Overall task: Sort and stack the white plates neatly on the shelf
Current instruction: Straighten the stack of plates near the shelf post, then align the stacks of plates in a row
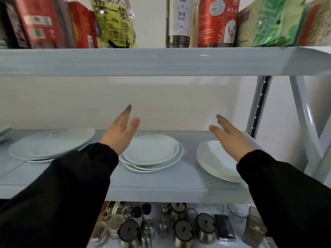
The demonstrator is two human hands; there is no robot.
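Both hands, left (120, 135) and right (231, 138), hover open and empty over three piles of glossy white ceramic plates (151, 151) on the grey middle shelf (161, 185): stiff, slippery, breakable, best gripped at opposite rims.

Home pantry or kitchen storeroom; grey metal rack (259, 108) against plain white wall; food packets (111, 22) and bottles (179, 22) at 12 o'clock; white plates (152, 151) mid-shelf; lidded steel pots (184, 231) at 6 o'clock.
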